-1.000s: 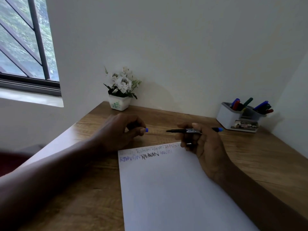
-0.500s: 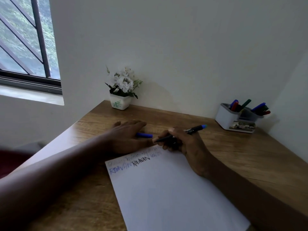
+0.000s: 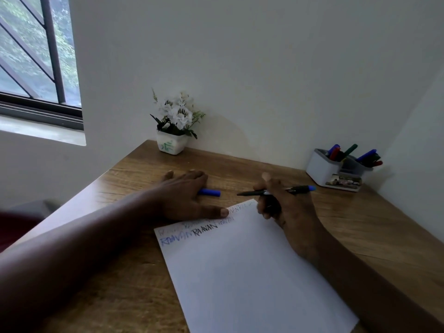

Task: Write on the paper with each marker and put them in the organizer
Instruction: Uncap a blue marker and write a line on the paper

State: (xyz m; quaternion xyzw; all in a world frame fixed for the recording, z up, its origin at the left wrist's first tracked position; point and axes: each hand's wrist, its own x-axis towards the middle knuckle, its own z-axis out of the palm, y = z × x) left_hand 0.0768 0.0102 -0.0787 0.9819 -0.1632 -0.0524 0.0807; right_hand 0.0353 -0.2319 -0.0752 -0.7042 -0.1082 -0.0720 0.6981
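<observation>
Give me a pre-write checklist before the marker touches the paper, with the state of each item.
1. Cap off: ok, the blue cap lies on the desk by the left hand.
2. Marker gripped: ok, the right hand holds the marker.
3. Tip on paper: not ok, it points left above the sheet's top edge.
4. Paper steadied: ok, the left thumb presses its top edge.
5. Free writing space: ok, below the written lines.
6. Organizer reachable: cannot tell.
</observation>
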